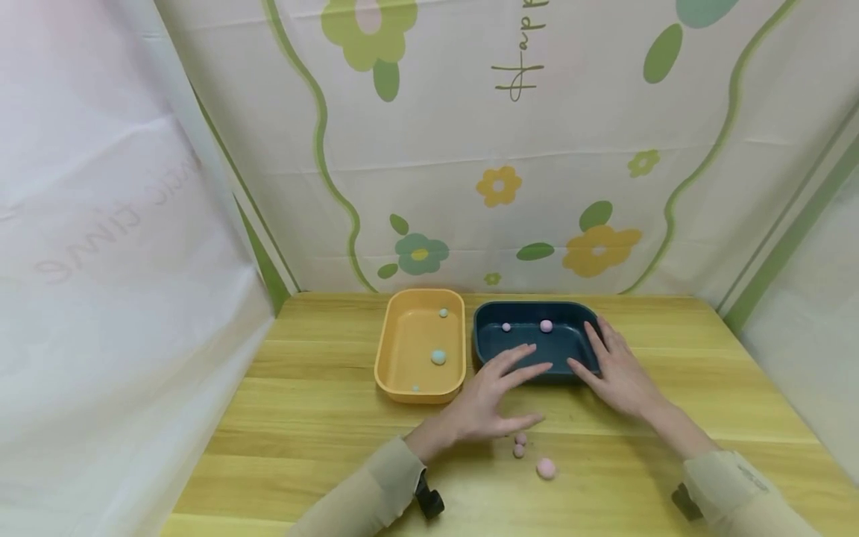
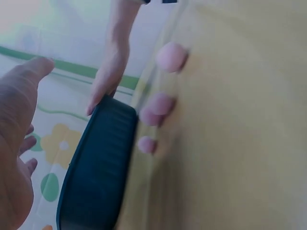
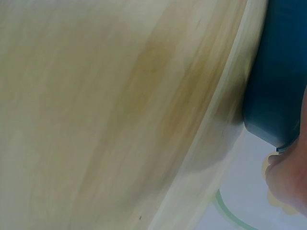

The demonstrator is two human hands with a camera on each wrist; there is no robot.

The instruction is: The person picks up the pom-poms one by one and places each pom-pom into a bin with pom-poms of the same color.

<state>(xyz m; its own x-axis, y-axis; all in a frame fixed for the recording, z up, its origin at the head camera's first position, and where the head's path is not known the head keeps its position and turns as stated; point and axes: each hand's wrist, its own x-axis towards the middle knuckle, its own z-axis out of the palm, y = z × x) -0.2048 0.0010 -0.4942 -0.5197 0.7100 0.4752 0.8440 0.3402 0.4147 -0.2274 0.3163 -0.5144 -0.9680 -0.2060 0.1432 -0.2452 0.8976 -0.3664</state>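
Observation:
In the head view my left hand point(image 1: 486, 399) hovers with spread fingers over the near side of a dark blue tray point(image 1: 490, 347), holding nothing. My right hand point(image 1: 624, 377) is at that tray's right end, fingers spread and touching or just over its rim. Inside the blue tray lie two pink balls, one small point(image 1: 506, 327) and one larger point(image 1: 546, 326). On the table below my left hand lie several more pink balls, the biggest point(image 1: 546, 468) nearest me and smaller ones point(image 1: 519, 450) by the thumb. The left wrist view also shows a small ball point(image 2: 147, 144) near the tray.
A yellow tray point(image 1: 403, 335) stands left of the blue one, holding three pale green balls, the largest point(image 1: 438, 357) near its middle. Both trays sit on a wood-grain table point(image 1: 302, 418). A white flower-printed cloth point(image 1: 436, 134) hangs behind, with cloth at both sides.

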